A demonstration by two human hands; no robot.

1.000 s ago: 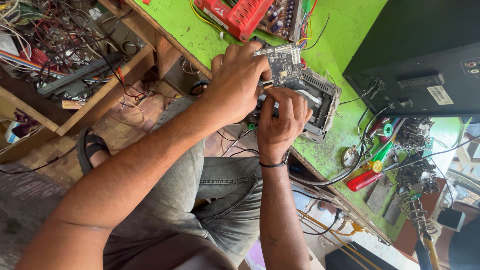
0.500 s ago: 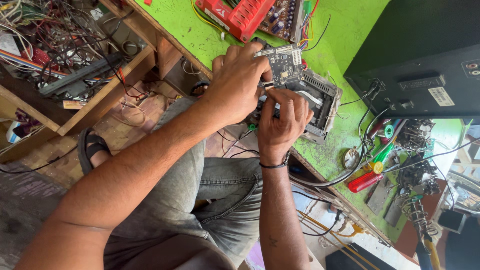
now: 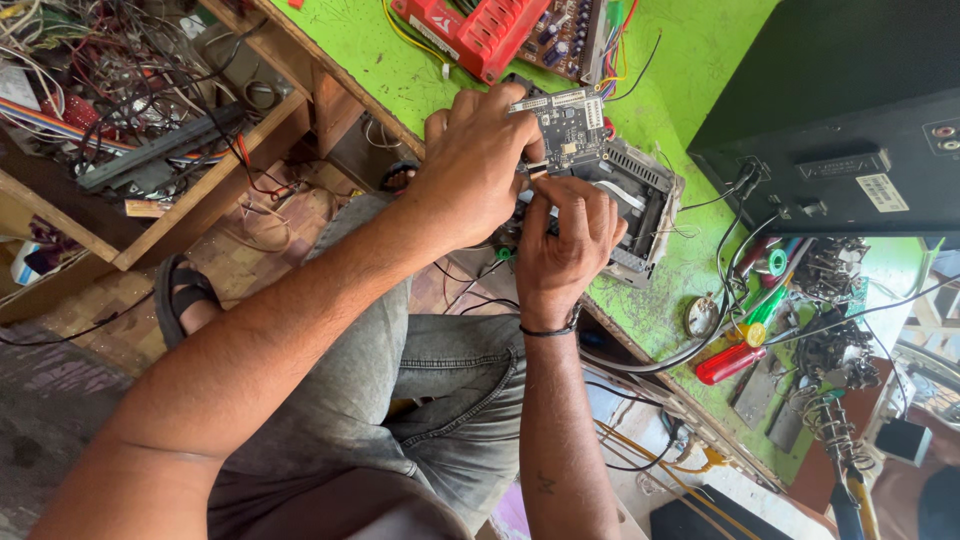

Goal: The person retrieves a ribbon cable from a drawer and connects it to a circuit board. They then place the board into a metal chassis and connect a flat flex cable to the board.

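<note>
Electronics repair workshop; circuit boards [image 3: 566,128], tangled wires [image 3: 120,70], screwdrivers [image 3: 735,360].

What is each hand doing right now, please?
Left hand: closed, holding the small dark circuit board.
Right hand: fingers pinched at the board's lower edge; what they grip cannot be told.

Hidden and cut-off parts at the worktop

The left hand [image 3: 480,170] covers the 9 o'clock edge of the small circuit board [image 3: 570,125]; the right hand's fingers [image 3: 560,205] hide the grey metal chassis [image 3: 640,200] beneath. The red board [image 3: 480,25] runs off at 12 o'clock, the black cabinet [image 3: 850,120] at 3 o'clock.
</note>
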